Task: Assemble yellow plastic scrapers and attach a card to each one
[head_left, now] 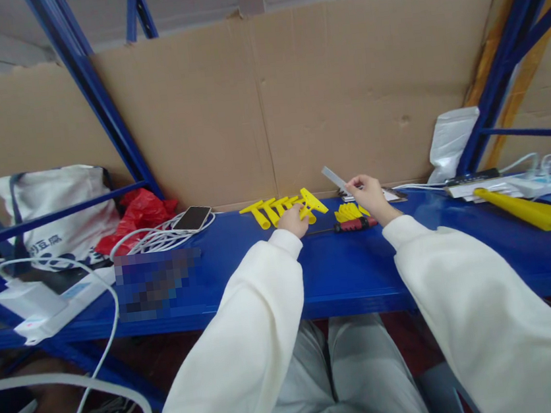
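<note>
My left hand [292,222] is closed on a yellow T-shaped scraper handle [313,201], with its wide head turned up and to the right. Between the fingertips of my right hand [370,194] is a flat, pale strip [334,178], its free end pointing up and left. Several similar yellow T-shaped handles [260,213] lie in a row beside my left hand. Small yellow pieces [347,212] are piled below my right hand. In front of them lies a screwdriver [355,224] with a red and black grip, its shaft pointing left.
A blue bench [347,271] runs across, backed by cardboard [322,95]. On the left are a phone [192,218], coiled white cable, a red plastic bag [137,215], a cloth bag [57,211] and a power strip [67,303]. A long yellow part [534,209] lies right.
</note>
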The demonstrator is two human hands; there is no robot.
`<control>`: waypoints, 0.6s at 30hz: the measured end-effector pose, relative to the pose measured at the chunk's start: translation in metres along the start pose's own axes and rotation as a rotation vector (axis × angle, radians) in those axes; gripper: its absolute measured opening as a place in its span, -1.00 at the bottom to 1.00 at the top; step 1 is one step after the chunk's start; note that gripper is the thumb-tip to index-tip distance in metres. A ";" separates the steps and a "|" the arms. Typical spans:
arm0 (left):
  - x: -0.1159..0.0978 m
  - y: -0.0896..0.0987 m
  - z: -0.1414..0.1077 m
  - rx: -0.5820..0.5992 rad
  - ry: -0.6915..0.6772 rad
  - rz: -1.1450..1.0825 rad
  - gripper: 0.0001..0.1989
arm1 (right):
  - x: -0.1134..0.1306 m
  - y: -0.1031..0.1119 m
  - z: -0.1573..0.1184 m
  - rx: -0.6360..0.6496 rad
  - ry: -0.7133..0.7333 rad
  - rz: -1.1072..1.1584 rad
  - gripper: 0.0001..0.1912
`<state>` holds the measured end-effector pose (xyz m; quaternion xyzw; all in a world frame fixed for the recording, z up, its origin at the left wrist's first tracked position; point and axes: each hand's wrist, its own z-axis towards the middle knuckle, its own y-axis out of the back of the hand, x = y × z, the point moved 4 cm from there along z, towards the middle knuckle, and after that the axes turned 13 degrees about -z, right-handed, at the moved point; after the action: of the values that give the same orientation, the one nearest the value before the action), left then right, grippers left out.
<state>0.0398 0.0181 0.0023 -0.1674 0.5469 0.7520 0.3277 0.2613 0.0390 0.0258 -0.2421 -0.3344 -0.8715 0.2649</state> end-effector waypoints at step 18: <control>0.000 -0.001 0.000 0.012 -0.041 -0.017 -0.62 | 0.030 -0.033 -0.033 0.312 -0.262 0.309 -0.64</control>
<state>0.0409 0.0188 0.0016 -0.1545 0.5432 0.7490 0.3465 0.2097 0.0273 0.0069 -0.3575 -0.4555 -0.7196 0.3834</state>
